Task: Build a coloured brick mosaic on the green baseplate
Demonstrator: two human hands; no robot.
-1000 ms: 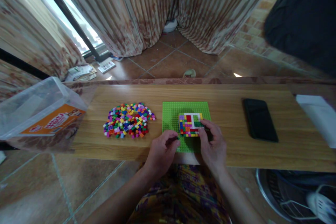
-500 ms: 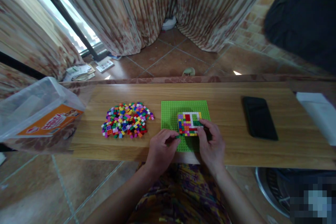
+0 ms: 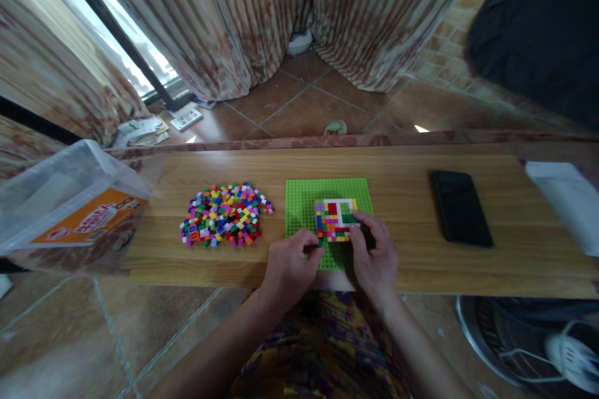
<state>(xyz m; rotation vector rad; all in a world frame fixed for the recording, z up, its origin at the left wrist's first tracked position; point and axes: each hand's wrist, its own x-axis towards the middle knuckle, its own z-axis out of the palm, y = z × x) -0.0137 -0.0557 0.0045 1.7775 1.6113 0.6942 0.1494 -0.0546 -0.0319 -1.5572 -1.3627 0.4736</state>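
A bright green studded baseplate [image 3: 299,199] lies on the table in front of me. Over it sits a rectangular block of small multicoloured bricks [image 3: 330,219], with white, red, green, yellow and purple pieces on its face. My right hand [image 3: 377,255] grips the right edge of this block between thumb and fingers. At the block's lower left corner, my left hand [image 3: 292,265] is pinched closed on what looks like a small dark green brick [image 3: 321,241], mostly hidden by the fingertips. A pile of loose coloured bricks [image 3: 224,215] is spread to the left of the baseplate.
A clear plastic tub [image 3: 88,168] with an orange label rests at the table's left end. To the right lie a black phone [image 3: 461,209] and white paper [image 3: 561,199]. The wooden table [image 3: 397,168] has its near edge close to my body. Curtains [image 3: 262,12] hang beyond.
My left fingertips have shifted slightly and the small green piece between them shows less. My right hand keeps its grip on the block. The view has moved a little.
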